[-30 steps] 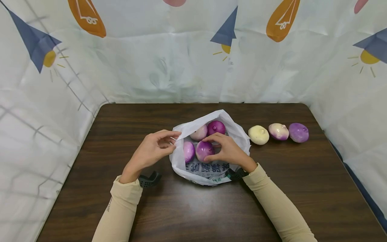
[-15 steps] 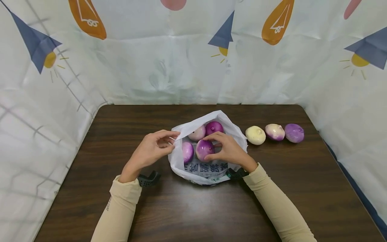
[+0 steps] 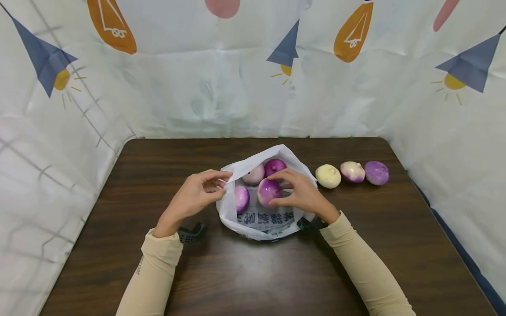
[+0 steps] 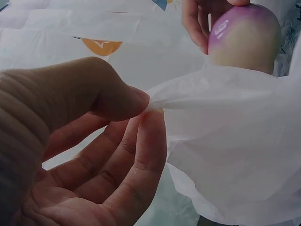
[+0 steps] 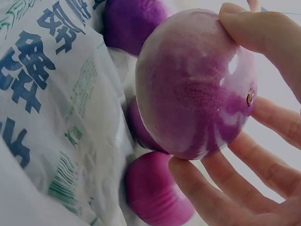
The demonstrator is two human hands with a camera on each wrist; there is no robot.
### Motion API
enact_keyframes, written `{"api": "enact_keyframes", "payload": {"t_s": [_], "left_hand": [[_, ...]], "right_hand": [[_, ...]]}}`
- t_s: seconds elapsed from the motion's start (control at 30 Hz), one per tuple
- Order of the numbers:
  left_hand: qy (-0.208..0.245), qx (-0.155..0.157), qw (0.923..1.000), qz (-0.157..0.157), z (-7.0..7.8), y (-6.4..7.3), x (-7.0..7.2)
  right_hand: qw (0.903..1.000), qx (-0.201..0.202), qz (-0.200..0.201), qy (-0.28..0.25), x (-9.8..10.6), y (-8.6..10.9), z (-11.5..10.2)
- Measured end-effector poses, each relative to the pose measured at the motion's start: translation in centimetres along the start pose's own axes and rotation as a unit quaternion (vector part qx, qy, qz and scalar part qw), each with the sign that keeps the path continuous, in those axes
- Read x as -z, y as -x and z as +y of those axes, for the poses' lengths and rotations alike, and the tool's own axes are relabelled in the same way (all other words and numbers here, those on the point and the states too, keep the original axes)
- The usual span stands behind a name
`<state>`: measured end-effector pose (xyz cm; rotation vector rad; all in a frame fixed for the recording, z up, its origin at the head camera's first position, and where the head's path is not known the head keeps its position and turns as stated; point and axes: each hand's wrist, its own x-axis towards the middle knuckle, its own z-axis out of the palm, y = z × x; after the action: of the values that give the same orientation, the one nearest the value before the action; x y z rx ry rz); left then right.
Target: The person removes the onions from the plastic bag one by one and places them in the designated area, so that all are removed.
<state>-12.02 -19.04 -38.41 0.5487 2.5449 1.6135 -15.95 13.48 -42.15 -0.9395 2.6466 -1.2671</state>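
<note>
My left hand [image 3: 200, 193] pinches the rim of a white plastic bag [image 3: 226, 210] between thumb and fingertips, as the left wrist view plainly shows. The bag lies with its mouth wide and dark printed characters on its inside. In my right hand [image 3: 298, 191], thumb and fingertips grip a glossy purple-and-white onion [image 5: 193, 89] over the bag's opening. Behind the gripped onion in the bag are a pale onion [image 3: 254, 174] and a deep purple onion [image 3: 275, 166]. A further purple onion [image 3: 241, 198] sits at the bag's left side, partly hidden by the plastic.
To the right of the bag, a creamy white onion [image 3: 328, 176], a white-and-purple onion [image 3: 352, 171] and a purple onion [image 3: 377, 172] stand in a row on the dark wooden table [image 3: 379, 245]. A patterned white sheet [image 3: 178, 87] hangs behind the table and along both sides.
The gripped onion has risen slightly and moved right, away from the onion at the bag's left. The left hand keeps its pinch on the rim. The head view has shifted a little.
</note>
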Motion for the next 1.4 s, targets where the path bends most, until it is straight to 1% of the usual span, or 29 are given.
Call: {"api": "enact_keyframes", "payload": {"t_s": [0.2,0.4,0.73,1.17,1.4], "left_hand": [[-0.005,0.001,1.0,-0.001,-0.1,0.0,0.1],[-0.003,0.0,1.0,-0.002,-0.2,-0.2,-0.1],[-0.011,0.001,0.9999,-0.002,-0.2,-0.1,-0.1],[-0.028,0.007,0.9996,-0.005,-0.2,-0.2,-0.1],[-0.032,0.013,0.9994,-0.005,-0.1,-0.1,-0.1]], "right_hand": [[1.0,0.0,0.006,-0.005,0.9,0.4,-0.3],[0.9998,-0.007,0.021,0.002,1.8,1.1,-0.4],[0.999,-0.007,0.043,-0.011,2.8,2.1,0.0],[0.9967,-0.028,0.074,-0.014,4.6,3.6,0.6],[0.9939,-0.038,0.102,-0.019,5.5,4.6,1.1]]}}
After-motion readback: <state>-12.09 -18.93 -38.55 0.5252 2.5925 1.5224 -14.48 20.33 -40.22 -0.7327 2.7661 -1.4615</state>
